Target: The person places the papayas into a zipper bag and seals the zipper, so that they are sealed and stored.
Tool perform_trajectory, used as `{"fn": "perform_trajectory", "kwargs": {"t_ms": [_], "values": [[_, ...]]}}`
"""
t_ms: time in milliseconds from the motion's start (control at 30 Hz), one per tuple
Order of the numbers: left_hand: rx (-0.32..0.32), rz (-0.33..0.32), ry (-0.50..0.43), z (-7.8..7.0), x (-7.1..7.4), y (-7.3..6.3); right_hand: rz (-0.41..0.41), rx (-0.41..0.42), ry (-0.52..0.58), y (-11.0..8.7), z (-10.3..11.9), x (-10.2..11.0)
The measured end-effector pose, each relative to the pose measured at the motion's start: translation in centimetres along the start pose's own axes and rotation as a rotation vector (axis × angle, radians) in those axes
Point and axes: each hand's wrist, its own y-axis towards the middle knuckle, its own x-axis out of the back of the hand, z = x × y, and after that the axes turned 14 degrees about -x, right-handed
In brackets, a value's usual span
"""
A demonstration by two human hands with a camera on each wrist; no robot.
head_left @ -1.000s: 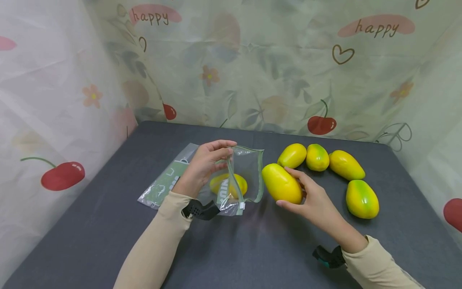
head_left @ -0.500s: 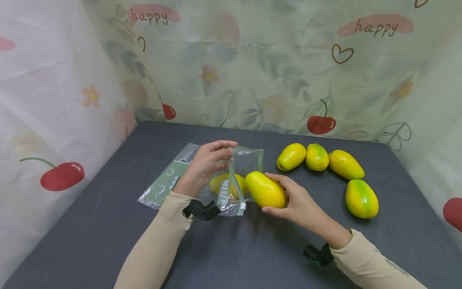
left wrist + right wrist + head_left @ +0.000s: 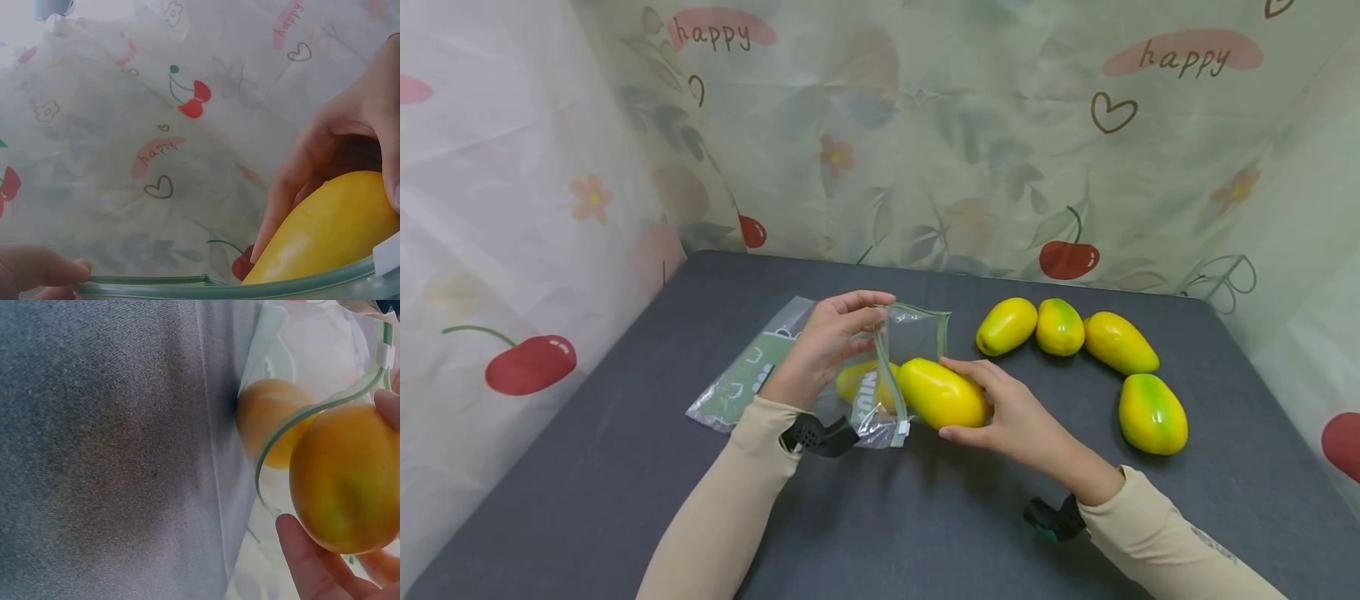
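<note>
My left hand (image 3: 835, 342) pinches the upper edge of a clear zip bag (image 3: 917, 329) with a green rim and a white slider. The bag's mouth gapes toward the right. Inside it lies one yellow mango (image 3: 857, 385), seen through the plastic. My right hand (image 3: 1011, 417) grips a second yellow mango (image 3: 943, 396) between thumb and fingers, its front end at the bag's mouth. In the right wrist view this held mango (image 3: 347, 481) overlaps the green rim (image 3: 275, 434). From the left wrist the held mango (image 3: 331, 231) shows just behind the rim.
Several mangoes stand at the right: a yellow one (image 3: 1006, 326), a green-striped one (image 3: 1060, 327), another yellow one (image 3: 1122, 342) and a green-striped one (image 3: 1153, 414) nearer. A flat green-printed bag (image 3: 741, 375) lies left, partly behind the left hand. A dark cloth (image 3: 880, 525) covers the table.
My right hand has carried its mango leftward from beside the bag to the bag's mouth. The left hand and the bag have stayed nearly still.
</note>
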Motion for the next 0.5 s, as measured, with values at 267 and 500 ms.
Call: {"fn": "perform_trajectory", "kwargs": {"t_ms": [267, 500], "values": [[0.002, 0.001, 0.007, 0.07, -0.06, 0.15, 0.056, -0.011, 0.039, 0.22, 0.11, 0.13], [0.001, 0.0, 0.008, -0.04, -0.2, 0.14, 0.058, -0.035, 0.071, 0.36, 0.29, 0.1]]}}
